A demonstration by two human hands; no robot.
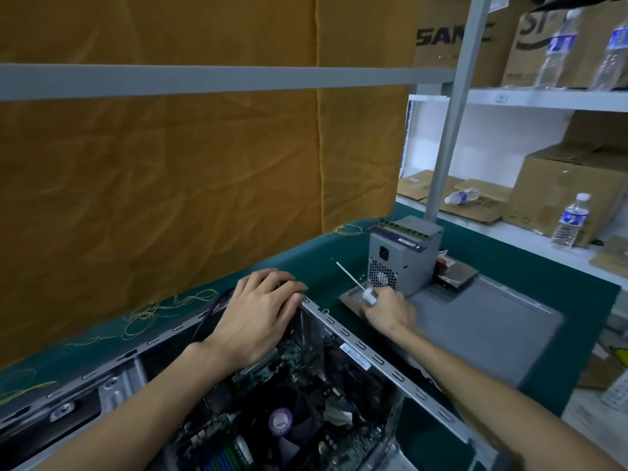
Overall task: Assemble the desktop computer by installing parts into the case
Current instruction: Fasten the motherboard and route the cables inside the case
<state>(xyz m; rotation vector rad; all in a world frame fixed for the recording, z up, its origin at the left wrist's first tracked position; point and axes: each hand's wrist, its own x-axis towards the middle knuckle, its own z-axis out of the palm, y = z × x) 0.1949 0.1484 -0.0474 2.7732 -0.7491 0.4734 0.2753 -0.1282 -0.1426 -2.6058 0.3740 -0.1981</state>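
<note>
Right hand [385,309] grips a screwdriver [356,287] over the table right of the open case [370,355], left hand [261,314] lies flat on its far corner, so swinging that tip back in could easily scratch the motherboard [272,396]

The open grey computer case [339,329] lies on its side across the lower half of the frame, its slotted metal rim running diagonally toward the lower right. Inside it sits the motherboard [272,368], with a black CPU fan [282,423] bearing a round purple label at the lower centre. A grey power supply [402,256] stands upright on the green worktop [594,300] right of centre, its socket and vent grille facing the camera. Beside it, a flat grey side panel [482,321] lies on the worktop, and a dark hard drive [457,275] rests at the panel's far edge.
</note>
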